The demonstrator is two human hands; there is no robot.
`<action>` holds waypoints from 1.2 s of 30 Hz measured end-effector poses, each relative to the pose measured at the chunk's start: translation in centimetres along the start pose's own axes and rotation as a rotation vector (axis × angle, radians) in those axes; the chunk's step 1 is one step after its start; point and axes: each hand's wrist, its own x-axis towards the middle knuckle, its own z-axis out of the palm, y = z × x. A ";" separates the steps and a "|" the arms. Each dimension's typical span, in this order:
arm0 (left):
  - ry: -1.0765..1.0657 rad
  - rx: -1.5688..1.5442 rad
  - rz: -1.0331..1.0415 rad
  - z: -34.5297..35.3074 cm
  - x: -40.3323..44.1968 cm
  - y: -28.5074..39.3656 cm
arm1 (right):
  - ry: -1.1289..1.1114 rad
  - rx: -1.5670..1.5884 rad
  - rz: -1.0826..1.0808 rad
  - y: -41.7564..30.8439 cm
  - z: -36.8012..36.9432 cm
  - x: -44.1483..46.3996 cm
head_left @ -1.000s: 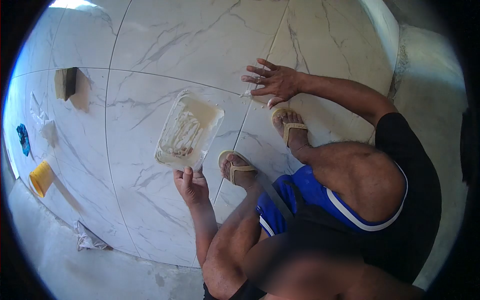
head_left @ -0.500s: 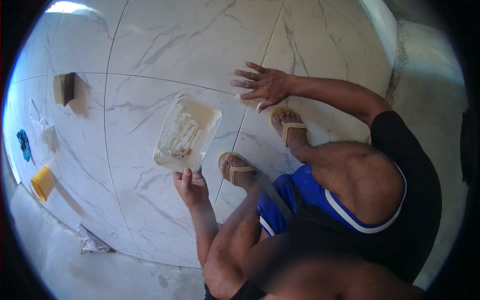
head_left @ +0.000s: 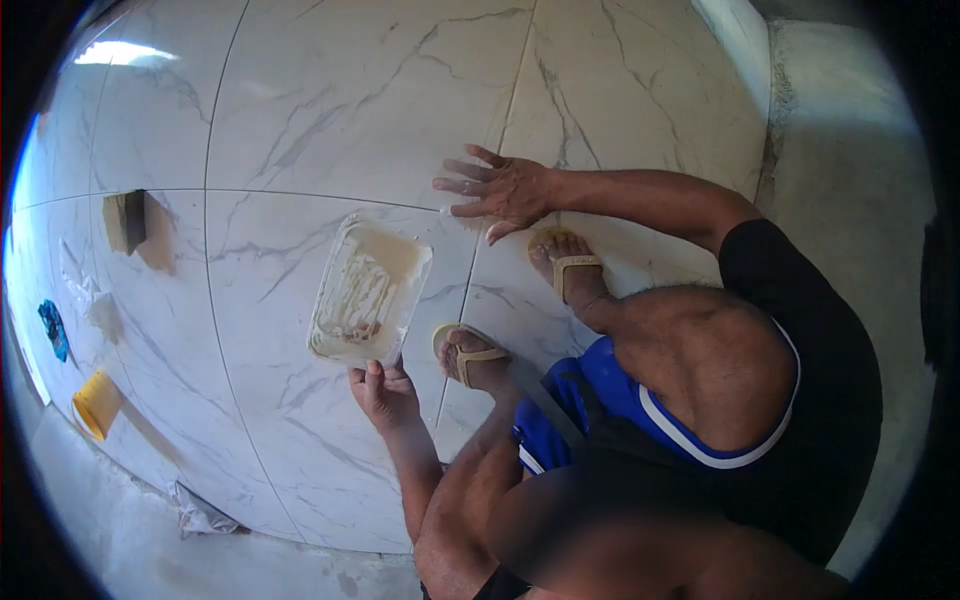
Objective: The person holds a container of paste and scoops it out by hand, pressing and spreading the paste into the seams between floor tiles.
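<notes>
My left hand (head_left: 385, 395) grips the near short edge of a clear plastic tub (head_left: 425, 268), thumb on the rim. The tub is held above the tiles, and streaks of cream-coloured paste (head_left: 362, 290) coat its inside. My right hand (head_left: 508, 192) is spread palm down over the marbled tile floor (head_left: 300, 130). A dab of white paste (head_left: 446, 211) is at the tip of one finger, beside the joint between tiles. Whether that finger presses on the floor, I cannot tell.
To the left are a greyish-brown block (head_left: 124, 222), a crumpled clear plastic bag (head_left: 98, 305), a blue crumpled item (head_left: 53, 331) and a yellow cup (head_left: 97, 404). A whitish bag (head_left: 203, 512) lies at the tile edge. My sandalled feet (head_left: 572, 265) are near both hands.
My right hand has slid left along the tile joint, away from where the joints cross. My left hand still holds the tub. The whole view has shifted slightly.
</notes>
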 end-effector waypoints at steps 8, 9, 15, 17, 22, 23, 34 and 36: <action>-0.001 0.007 -0.004 -0.2 -0.1 0.1 | -0.037 -0.019 0.179 -0.1 1.0 -4.0; -0.010 0.003 0.004 0.0 -0.1 0.0 | -0.039 -0.019 0.187 -0.1 1.2 -4.0; 0.008 0.013 0.007 0.1 -0.1 0.1 | -0.026 -0.016 0.150 -1.0 2.1 -2.2; 0.021 0.021 0.009 0.0 -0.2 0.1 | -0.102 0.005 0.148 -1.7 1.1 -0.5; 0.044 0.036 0.028 -0.4 0.0 -0.3 | -0.074 0.006 0.195 -2.5 0.5 1.2; 0.041 0.038 0.029 -0.4 0.0 -0.3 | -0.054 0.017 0.222 -2.2 0.2 1.0; 0.025 0.034 0.040 -0.5 0.0 -0.2 | 0.180 -0.300 0.672 7.9 -1.1 -6.9; 0.015 0.028 0.039 -0.1 -0.1 -0.1 | 0.179 -0.301 0.704 9.1 -1.6 -7.4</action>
